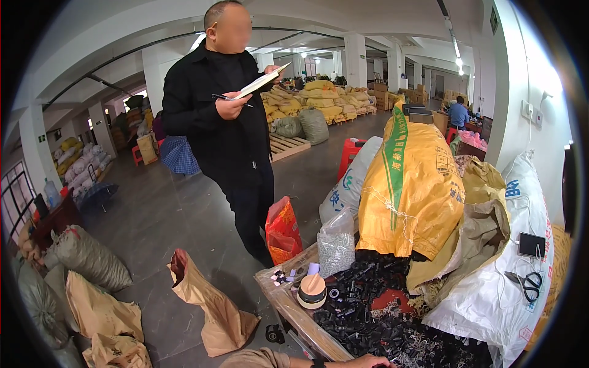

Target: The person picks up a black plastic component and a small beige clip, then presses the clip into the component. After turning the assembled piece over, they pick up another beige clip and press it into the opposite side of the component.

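Observation:
My left hand (pixel 370 360) shows at the lower edge, its forearm coming in from the left with a dark band at the wrist. Its fingers look curled at the near side of a heap of small black plastic parts (pixel 362 306), and a bit of something dark shows at the fingertips. The frame's edge cuts off the rest. Thin pale and silvery pieces lie among the black parts. A round jar (pixel 311 291) with a beige lid and a clear bag of small grey pieces (pixel 336 250) stand at the table's far left. My right hand is out of view.
A large yellow woven sack (pixel 411 184) lies on the table's far side. Black scissors (pixel 526 285) and a small dark device (pixel 531 245) rest on a white sack (pixel 491 313) at right. A person (pixel 227 110) with a notebook stands beyond the wooden table edge (pixel 276 294). A paper sack (pixel 211 306) stands on the floor.

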Motion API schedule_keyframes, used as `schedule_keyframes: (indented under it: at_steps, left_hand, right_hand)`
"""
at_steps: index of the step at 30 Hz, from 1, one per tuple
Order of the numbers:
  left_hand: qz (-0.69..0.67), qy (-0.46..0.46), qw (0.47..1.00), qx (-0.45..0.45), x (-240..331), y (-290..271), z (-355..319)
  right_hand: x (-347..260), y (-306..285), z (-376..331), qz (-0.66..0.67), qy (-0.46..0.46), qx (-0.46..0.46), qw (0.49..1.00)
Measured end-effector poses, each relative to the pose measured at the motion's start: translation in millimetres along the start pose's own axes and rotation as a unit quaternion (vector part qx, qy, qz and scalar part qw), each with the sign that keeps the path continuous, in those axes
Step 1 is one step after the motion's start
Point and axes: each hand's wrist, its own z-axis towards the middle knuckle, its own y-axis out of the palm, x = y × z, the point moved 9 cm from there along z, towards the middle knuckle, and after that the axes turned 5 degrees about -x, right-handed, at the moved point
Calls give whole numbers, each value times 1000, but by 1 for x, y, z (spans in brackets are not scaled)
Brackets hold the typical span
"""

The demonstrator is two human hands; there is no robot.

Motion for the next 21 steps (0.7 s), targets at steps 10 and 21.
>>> schedule_keyframes:
  at_steps: [10,21]
  left_hand:
    - [-17,-28,999,-16,-2,1,0]
    - [-8,6,1000,6,1,0,0]
  right_hand:
    - [3,2,-1,-23,-14,4,1000]
    - [-2,-1,-2,-39,-28,16,999]
